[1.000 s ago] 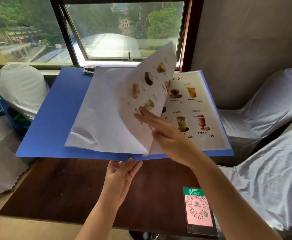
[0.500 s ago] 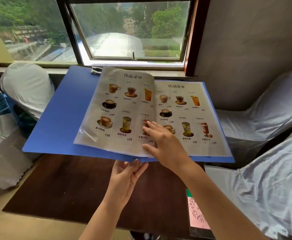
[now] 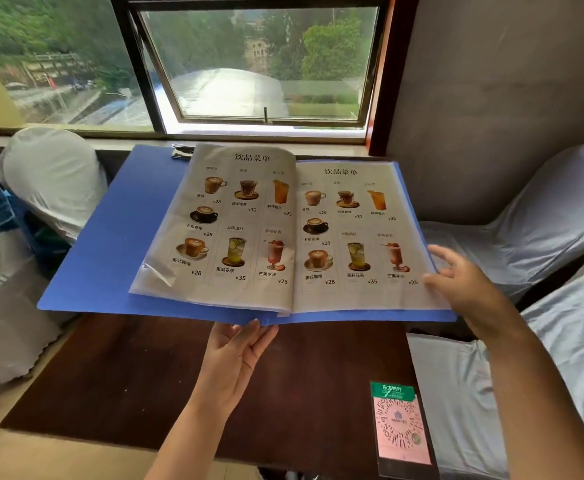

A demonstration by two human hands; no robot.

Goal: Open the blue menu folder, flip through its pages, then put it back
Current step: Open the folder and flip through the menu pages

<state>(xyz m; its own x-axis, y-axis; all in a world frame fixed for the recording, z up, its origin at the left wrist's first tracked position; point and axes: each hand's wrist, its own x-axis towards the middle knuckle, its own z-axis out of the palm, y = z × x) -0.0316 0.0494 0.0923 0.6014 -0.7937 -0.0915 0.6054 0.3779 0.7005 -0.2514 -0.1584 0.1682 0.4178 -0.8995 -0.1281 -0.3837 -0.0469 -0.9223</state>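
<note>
Head view: blue menu folder [image 3: 110, 244] open flat, raised above dark table [image 3: 110, 375] by window. Your left hand [image 3: 235, 355] props its near edge from below, fingers straight. Your right hand [image 3: 463, 282], fingers loose and spread, seemingly touches right page [image 3: 352, 296] at outer edge.

One wide-angle view, worn on the person's head, looks forward and down along both forearms. The left hand [image 3: 235, 355] sits low in the middle, near the lens; the right hand [image 3: 467, 285] lies farther out, to its right. Just beyond the hands the flat blue menu folder [image 3: 110, 244] fills the centre, and well past it the dark-framed glass window [image 3: 262, 64] spans the top
</note>
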